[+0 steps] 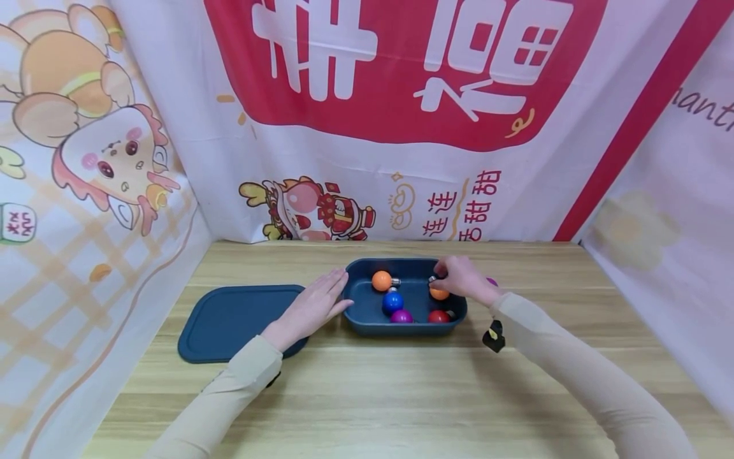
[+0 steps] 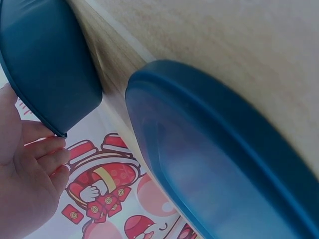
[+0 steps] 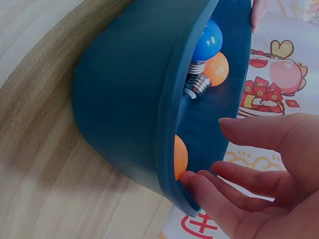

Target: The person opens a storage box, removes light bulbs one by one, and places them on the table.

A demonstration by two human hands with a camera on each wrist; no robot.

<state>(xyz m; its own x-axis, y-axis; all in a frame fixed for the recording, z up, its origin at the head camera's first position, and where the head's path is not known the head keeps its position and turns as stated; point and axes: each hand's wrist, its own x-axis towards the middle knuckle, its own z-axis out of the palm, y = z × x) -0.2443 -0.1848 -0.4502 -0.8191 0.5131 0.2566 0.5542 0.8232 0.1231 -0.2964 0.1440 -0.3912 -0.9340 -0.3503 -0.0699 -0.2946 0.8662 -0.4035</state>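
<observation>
A dark blue plastic box [image 1: 367,329] holds several coloured light bulbs. My left hand [image 1: 314,303] touches the box's left rim with its fingers extended. My right hand [image 1: 463,278] reaches over the right end of the box, its thumb and fingers spread apart in the right wrist view. Just below those fingers lies an orange bulb [image 3: 180,157], partly hidden by the box wall. Another orange bulb [image 1: 381,281] and a blue bulb [image 1: 392,301] lie left of centre. Along the near wall are a purple bulb [image 1: 402,316] and a red bulb [image 1: 438,316].
A dark blue lid [image 1: 241,319] lies on the wooden table [image 1: 367,395] left of the box, under the left forearm. Something purple [image 1: 492,281] shows behind the right wrist, outside the box. Printed cloth [image 1: 189,159] hangs at the back and sides.
</observation>
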